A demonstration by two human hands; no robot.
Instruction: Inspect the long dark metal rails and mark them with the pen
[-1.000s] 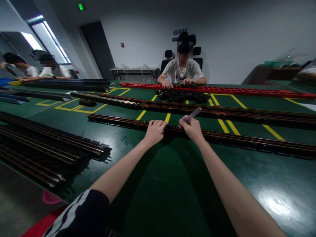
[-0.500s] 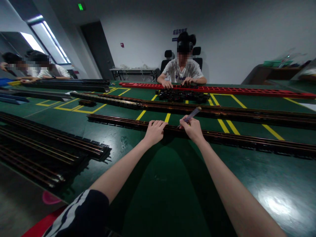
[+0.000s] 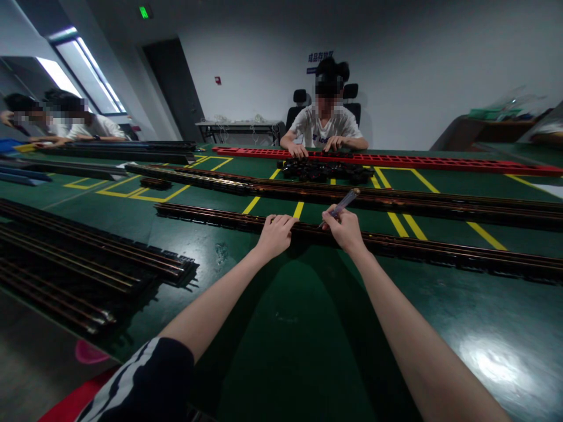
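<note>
Right hand (image 3: 347, 230): closed in a writing-style grip round a slim, translucent pen-like tool (image 3: 345, 202), which is tilted, its upper end leaning away to the right. The lower end is directed at the long dark strip (image 3: 211, 215); contact at the tip cannot be made out. Left hand (image 3: 276, 235): laid on the same strip just beside the right, fingers together and partly bent over it; whether the strip is pinched cannot be told, the thumb side being hidden.

The strip is laid lengthwise across the green bench (image 3: 285, 328), in front of a longer dark bundle (image 3: 308, 190). A small dark piece (image 3: 155, 183) is seen near that bundle's left end. More dark strips (image 3: 88, 240) are stacked at the left.

Step in hand, as judged: fine work with the tool at one spot, the strip being steadied by the left. For any further move, a steady strip and small, controlled tip motion are judged necessary.
</note>
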